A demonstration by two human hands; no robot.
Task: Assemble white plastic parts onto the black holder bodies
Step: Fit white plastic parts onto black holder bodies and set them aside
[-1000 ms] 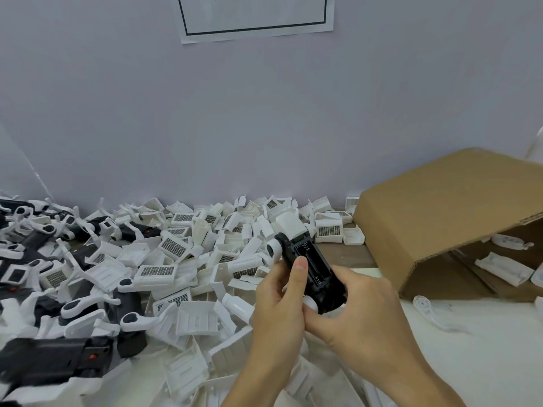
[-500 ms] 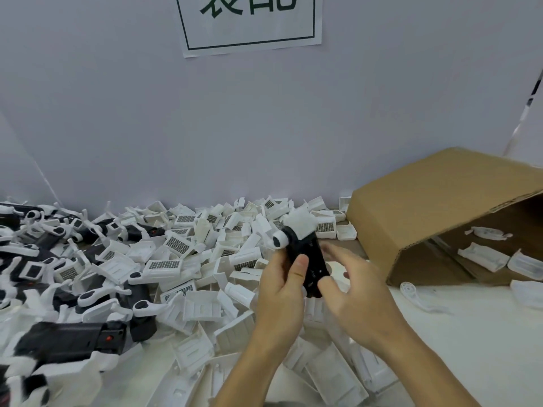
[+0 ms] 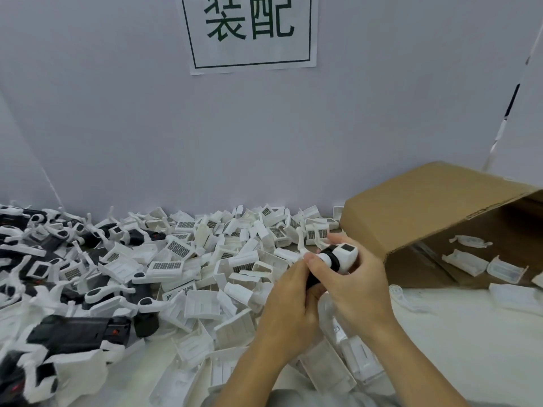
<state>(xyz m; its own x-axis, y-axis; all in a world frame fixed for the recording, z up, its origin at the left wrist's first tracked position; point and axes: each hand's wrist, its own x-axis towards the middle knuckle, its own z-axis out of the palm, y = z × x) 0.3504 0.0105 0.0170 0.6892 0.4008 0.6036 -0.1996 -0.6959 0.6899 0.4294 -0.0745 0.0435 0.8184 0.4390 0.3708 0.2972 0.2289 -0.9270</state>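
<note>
A black holder body [image 3: 335, 261] with a white head part [image 3: 346, 255] on its far end is held above the table by both hands. My left hand [image 3: 293, 301] grips its lower end from below, thumb lying across the top. My right hand [image 3: 358, 283] wraps over the upper part, fingers curled round the white head. A thin white arm [image 3: 300, 242] sticks up beside my fingers. Most of the black body is hidden by the hands.
A large heap of loose white plastic parts [image 3: 205, 259] covers the table to the left. Finished black-and-white holders [image 3: 79, 333] lie at far left. A tipped cardboard box [image 3: 426, 218] with several white parts inside stands at right. A wall with a paper sign [image 3: 252, 30] is behind.
The holder has turned from upright to lying nearly sideways, white head pointing right. My right hand closed over its upper part. The camera has tilted up, so the hands sit lower right.
</note>
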